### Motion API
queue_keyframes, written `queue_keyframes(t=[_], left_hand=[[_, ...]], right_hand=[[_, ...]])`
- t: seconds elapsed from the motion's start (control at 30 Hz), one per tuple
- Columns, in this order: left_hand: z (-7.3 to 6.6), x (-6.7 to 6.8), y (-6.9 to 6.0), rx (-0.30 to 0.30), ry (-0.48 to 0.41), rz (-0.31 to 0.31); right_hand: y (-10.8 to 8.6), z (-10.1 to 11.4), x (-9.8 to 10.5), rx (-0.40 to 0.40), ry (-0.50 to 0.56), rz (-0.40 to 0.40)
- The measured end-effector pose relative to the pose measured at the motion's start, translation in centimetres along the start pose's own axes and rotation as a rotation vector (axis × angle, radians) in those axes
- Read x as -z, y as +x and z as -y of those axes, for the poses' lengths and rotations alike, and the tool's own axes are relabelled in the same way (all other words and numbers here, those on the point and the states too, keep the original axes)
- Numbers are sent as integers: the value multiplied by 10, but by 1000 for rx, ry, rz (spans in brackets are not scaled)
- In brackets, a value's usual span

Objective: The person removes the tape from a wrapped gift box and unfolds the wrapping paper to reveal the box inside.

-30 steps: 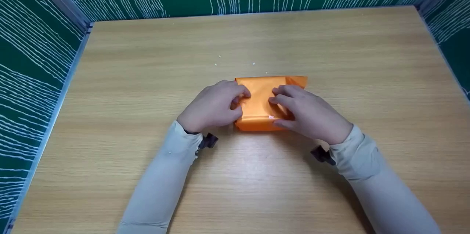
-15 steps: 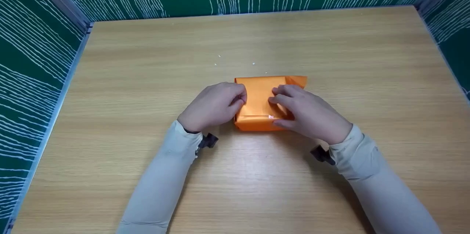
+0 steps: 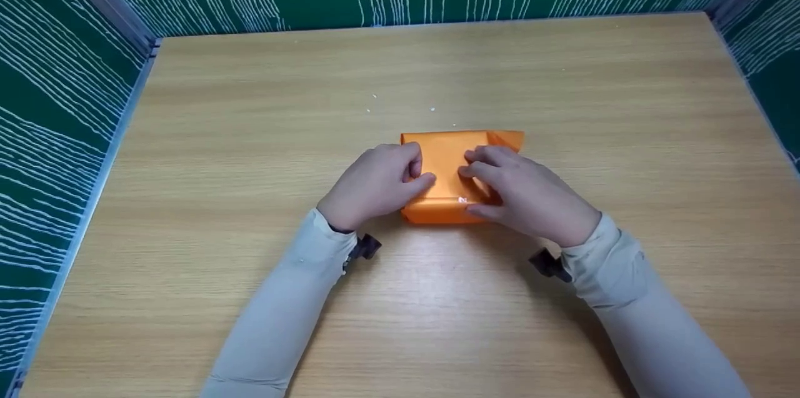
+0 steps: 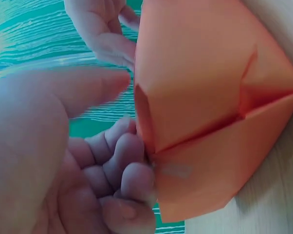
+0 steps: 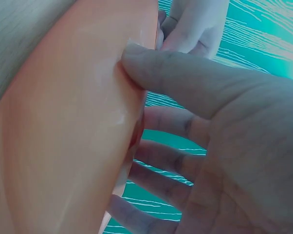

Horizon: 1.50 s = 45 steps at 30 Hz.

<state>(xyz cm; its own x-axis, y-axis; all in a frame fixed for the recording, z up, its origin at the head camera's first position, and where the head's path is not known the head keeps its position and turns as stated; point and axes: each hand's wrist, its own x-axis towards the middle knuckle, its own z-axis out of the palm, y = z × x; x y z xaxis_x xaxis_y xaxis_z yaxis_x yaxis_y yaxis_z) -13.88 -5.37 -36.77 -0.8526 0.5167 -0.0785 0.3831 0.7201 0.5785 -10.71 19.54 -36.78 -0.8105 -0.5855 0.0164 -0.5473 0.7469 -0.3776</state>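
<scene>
Green wall point(image 3: 62, 198): white scribbled lines, no letters I can make out.
Left sleeve point(image 3: 281, 298): pale, reaching over the wooden table point(image 3: 250, 104) to my wrist.
Left hand point(image 3: 378, 182): about half closed, fingers curled with their tips at the folded left end of the orange parcel point(image 3: 445, 160), thumb out over its top; whether they truly pinch it, I cannot tell.
Tape point(image 4: 178, 169): a small clear strip on that folded end, just beside my fingertips.
Parcel: on the table in front of me, between my palms, its long axis running left to right, so one end faces each.
Flap point(image 3: 509, 138): juts out at the far right corner.
Right hand point(image 3: 525, 192): partly spread, thumb on the near side, fingers on top, holding the parcel; it lies farther over the paper than my left.
Writing: no brand, label or lettering I can read.
</scene>
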Motion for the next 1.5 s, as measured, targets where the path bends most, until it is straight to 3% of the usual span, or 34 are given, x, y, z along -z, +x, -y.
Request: queue_keyframes(t=[0.23,0.47,1.07,1.33,1.5], left_hand=[[-4,-1,-1,63,-16,-30],[-6,2,-1,96,-64,-20],[-7,2,0,56,27,-40],[-6,6,-3,38,69,-60],[-5,9,-6,64,55,-34]], right_hand=[[0,0,-1,6,-4,-9],[0,0,-1,2,-7,2],[2,1,1,-33,-8,29],[0,0,1,-1,-1,0],[0,-1,0,18,-1,-15]])
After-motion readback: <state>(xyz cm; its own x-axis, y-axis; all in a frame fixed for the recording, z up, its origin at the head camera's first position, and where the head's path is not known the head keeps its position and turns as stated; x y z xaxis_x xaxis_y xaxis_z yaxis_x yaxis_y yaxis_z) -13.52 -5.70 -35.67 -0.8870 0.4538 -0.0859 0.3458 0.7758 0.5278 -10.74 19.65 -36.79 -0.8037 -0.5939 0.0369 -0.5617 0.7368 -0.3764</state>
